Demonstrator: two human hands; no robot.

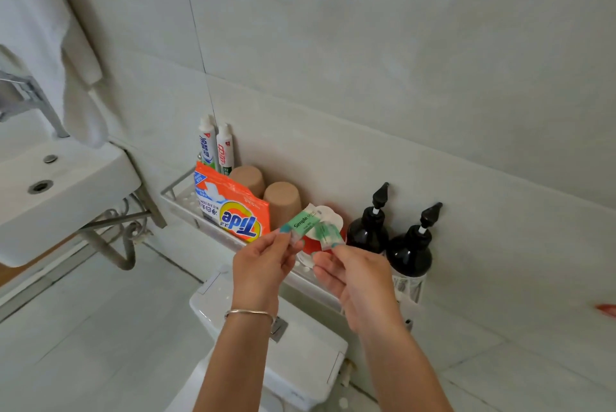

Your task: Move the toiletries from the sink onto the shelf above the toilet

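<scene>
A small green packet (311,226) is held over the wall shelf (186,208) above the toilet. My left hand (263,265) pinches its left end and my right hand (353,273) pinches its right end. Behind the packet a red and white item (325,243) lies on the shelf, partly hidden. The shelf also carries an orange Tide bag (233,208), two toothpaste tubes (216,148) standing in the far corner, and two upturned tan cups (266,191).
Two black pump bottles (390,235) stand at the shelf's right end. The white toilet tank (300,345) is directly below my arms. The white sink (56,191) with its drain and a chrome tap is at the left, a towel hanging above it.
</scene>
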